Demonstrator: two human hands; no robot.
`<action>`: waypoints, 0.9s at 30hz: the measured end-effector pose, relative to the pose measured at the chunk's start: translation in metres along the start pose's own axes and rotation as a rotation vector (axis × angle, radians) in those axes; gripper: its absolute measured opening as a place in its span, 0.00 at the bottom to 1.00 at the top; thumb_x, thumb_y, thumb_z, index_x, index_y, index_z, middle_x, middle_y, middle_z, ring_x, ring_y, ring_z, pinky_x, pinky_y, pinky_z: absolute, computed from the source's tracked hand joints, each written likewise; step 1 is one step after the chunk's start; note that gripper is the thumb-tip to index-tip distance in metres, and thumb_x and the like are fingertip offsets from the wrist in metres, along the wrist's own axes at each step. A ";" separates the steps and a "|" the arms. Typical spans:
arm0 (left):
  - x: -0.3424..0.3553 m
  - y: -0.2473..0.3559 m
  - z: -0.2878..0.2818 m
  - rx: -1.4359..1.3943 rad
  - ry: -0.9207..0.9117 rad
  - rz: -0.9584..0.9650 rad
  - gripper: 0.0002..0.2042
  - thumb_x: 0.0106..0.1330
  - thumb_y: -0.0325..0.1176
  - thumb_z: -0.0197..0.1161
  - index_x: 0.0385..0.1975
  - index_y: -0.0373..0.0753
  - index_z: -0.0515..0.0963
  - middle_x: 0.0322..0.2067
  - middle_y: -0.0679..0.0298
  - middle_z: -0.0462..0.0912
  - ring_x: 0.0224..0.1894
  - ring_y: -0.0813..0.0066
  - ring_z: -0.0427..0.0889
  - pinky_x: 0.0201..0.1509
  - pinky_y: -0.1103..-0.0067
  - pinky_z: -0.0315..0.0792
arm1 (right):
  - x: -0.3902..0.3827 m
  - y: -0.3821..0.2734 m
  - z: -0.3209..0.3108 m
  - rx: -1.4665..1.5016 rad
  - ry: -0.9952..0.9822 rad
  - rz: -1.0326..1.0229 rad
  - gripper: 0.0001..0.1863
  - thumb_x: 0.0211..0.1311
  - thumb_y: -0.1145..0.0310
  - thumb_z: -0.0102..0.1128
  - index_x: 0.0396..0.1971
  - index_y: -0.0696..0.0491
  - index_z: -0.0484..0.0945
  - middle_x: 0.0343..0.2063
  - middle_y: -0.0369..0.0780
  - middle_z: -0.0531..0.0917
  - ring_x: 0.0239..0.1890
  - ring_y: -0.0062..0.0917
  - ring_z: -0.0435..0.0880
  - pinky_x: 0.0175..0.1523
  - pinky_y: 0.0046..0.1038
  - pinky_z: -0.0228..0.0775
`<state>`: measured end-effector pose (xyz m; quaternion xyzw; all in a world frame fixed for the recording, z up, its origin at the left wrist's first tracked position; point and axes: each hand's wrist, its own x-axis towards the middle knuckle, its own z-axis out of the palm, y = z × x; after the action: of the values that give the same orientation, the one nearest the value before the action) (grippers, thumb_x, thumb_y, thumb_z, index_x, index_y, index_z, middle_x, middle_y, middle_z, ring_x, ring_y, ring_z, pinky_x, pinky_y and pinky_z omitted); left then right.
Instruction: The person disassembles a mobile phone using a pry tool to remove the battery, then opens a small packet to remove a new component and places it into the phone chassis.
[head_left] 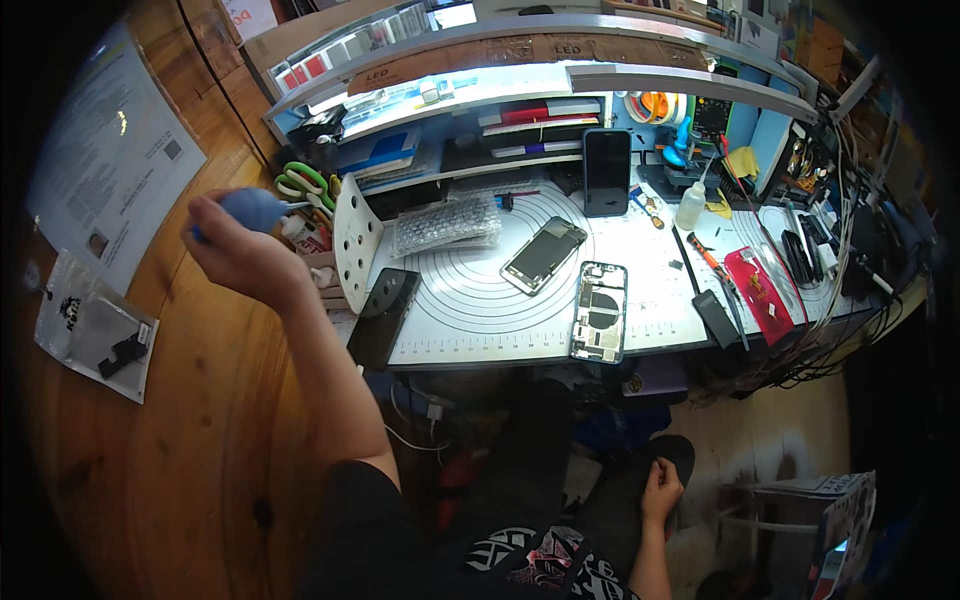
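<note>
Your left hand [236, 252] is raised at the left of the frame, its fingers wrapped around a blue rubber bulb blower [255, 208] with a thin pale nozzle pointing right. That nozzle ends near the green-handled scissors [303, 180], just beside a white upright panel with round holes [356, 252].

Your right hand [661, 490] is low in the right half, over your dark-clothed leg. Its fingers look loosely curled, though it is small and dim there, so you cannot tell whether they grasp anything.

On the white counter [455, 320] marked with grey concentric rings, an opened phone body with exposed inner parts [603, 311] lies near the front edge, right of centre. A dark rectangular phone panel [544, 256] lies tilted just to its upper left. Behind them a black phone [607, 172] stands upright. A clear bubble-wrap package [447, 226] sits left of the panel, and a dark glossy slab [385, 318] lies at the counter's left end.
</note>
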<state>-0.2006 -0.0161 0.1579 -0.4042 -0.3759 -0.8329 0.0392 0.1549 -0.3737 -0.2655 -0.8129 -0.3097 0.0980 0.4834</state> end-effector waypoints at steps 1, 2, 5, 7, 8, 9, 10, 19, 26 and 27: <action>0.028 -0.022 -0.004 -0.005 0.004 0.080 0.15 0.79 0.44 0.56 0.45 0.35 0.75 0.44 0.58 0.80 0.46 0.68 0.81 0.53 0.71 0.78 | 0.000 0.000 0.000 0.002 -0.004 0.009 0.09 0.70 0.72 0.64 0.43 0.61 0.86 0.23 0.39 0.84 0.24 0.19 0.80 0.31 0.25 0.73; 0.054 -0.048 -0.006 -0.008 0.010 0.165 0.15 0.78 0.43 0.56 0.47 0.34 0.74 0.47 0.57 0.78 0.48 0.66 0.80 0.55 0.71 0.77 | -0.001 0.000 0.001 0.009 -0.014 0.018 0.09 0.71 0.72 0.64 0.43 0.61 0.86 0.23 0.40 0.84 0.24 0.19 0.80 0.32 0.26 0.73; 0.089 -0.066 0.000 0.049 -0.167 0.248 0.16 0.76 0.38 0.58 0.54 0.32 0.72 0.54 0.52 0.74 0.55 0.62 0.77 0.59 0.70 0.74 | 0.000 0.002 0.002 0.012 -0.029 0.037 0.09 0.71 0.72 0.63 0.43 0.62 0.86 0.23 0.40 0.84 0.24 0.20 0.81 0.32 0.26 0.74; 0.096 -0.074 0.008 0.173 -0.296 0.259 0.19 0.74 0.36 0.61 0.58 0.31 0.72 0.56 0.49 0.77 0.57 0.59 0.79 0.62 0.68 0.73 | 0.000 0.003 -0.001 -0.027 -0.037 0.029 0.10 0.71 0.71 0.63 0.44 0.61 0.86 0.24 0.41 0.85 0.24 0.21 0.82 0.32 0.27 0.74; 0.100 -0.079 0.013 0.258 -0.338 0.275 0.20 0.75 0.38 0.62 0.59 0.32 0.72 0.56 0.49 0.78 0.56 0.58 0.79 0.63 0.68 0.73 | -0.001 0.004 0.000 -0.032 -0.031 0.016 0.10 0.71 0.71 0.63 0.43 0.61 0.86 0.24 0.41 0.85 0.24 0.21 0.82 0.32 0.27 0.74; 0.104 -0.086 0.017 0.340 -0.380 0.285 0.20 0.75 0.39 0.63 0.59 0.33 0.73 0.56 0.49 0.79 0.56 0.58 0.80 0.64 0.69 0.73 | -0.001 0.003 -0.001 -0.041 -0.023 0.004 0.10 0.70 0.71 0.63 0.43 0.61 0.86 0.25 0.42 0.86 0.24 0.21 0.82 0.32 0.27 0.75; 0.111 -0.092 0.020 0.424 -0.420 0.301 0.21 0.75 0.41 0.64 0.60 0.34 0.74 0.56 0.49 0.80 0.56 0.57 0.81 0.64 0.69 0.72 | -0.001 0.002 -0.001 -0.045 -0.016 -0.011 0.10 0.70 0.71 0.64 0.43 0.61 0.86 0.25 0.42 0.86 0.24 0.21 0.82 0.32 0.27 0.75; 0.122 -0.153 0.042 0.606 -0.515 0.298 0.25 0.67 0.49 0.74 0.50 0.33 0.77 0.44 0.49 0.85 0.45 0.53 0.86 0.52 0.67 0.77 | -0.001 0.003 -0.002 -0.069 -0.006 -0.010 0.10 0.70 0.69 0.65 0.43 0.59 0.87 0.26 0.42 0.86 0.26 0.27 0.85 0.35 0.29 0.77; 0.121 -0.154 0.025 0.641 -0.757 0.202 0.20 0.74 0.47 0.66 0.55 0.38 0.80 0.50 0.52 0.87 0.50 0.56 0.86 0.55 0.68 0.77 | -0.001 -0.008 -0.006 -0.062 -0.010 0.012 0.09 0.70 0.69 0.65 0.43 0.58 0.87 0.27 0.44 0.87 0.27 0.29 0.87 0.35 0.30 0.78; 0.113 -0.145 0.022 0.649 -0.755 0.198 0.20 0.75 0.46 0.65 0.57 0.38 0.79 0.51 0.51 0.86 0.52 0.56 0.86 0.56 0.68 0.77 | -0.001 -0.008 -0.006 -0.069 -0.007 0.009 0.09 0.70 0.69 0.65 0.43 0.58 0.87 0.27 0.44 0.87 0.27 0.29 0.87 0.35 0.31 0.78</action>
<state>-0.3156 0.1289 0.1605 -0.6777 -0.5634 -0.4612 0.1030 0.1530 -0.3759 -0.2556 -0.8300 -0.3110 0.0922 0.4537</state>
